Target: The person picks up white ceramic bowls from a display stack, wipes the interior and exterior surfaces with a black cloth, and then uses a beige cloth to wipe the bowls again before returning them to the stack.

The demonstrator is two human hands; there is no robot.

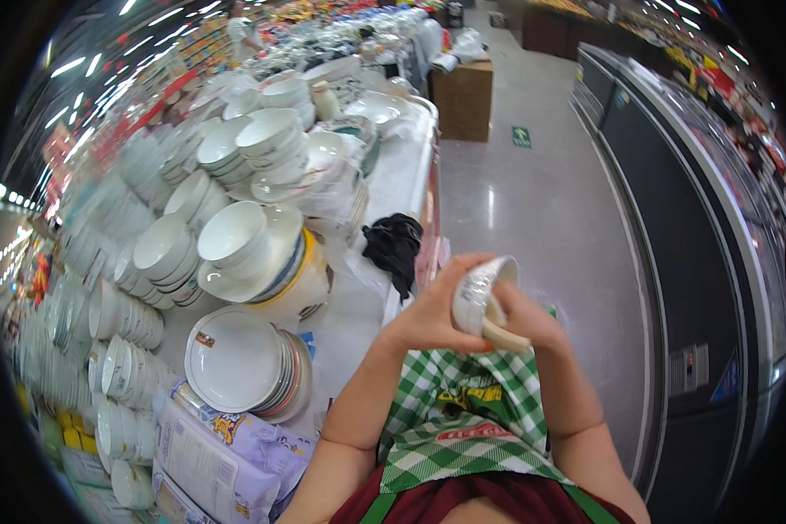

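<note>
Both hands are raised over the aisle, in front of a green checked apron. My left hand (432,311) grips the outer side of a small white ceramic bowl (473,298) with grey marks, tilted on its side. At the bowl's opening is my right hand (527,314), its fingers partly hidden inside or behind the rim. A cream-coloured curved piece (505,335) sticks out below the bowl by the right hand; what it is cannot be told. Nearest to the left hand on the table lies a bunched black cloth (394,249).
Stacked white bowls (232,232) and plates (232,360) crowd the table (403,177) on the left, beside purple packages (216,452). A cardboard box (462,101) stands at the table's far end. A dark refrigerated display case (655,216) runs along the right. A person (242,33) stands far off.
</note>
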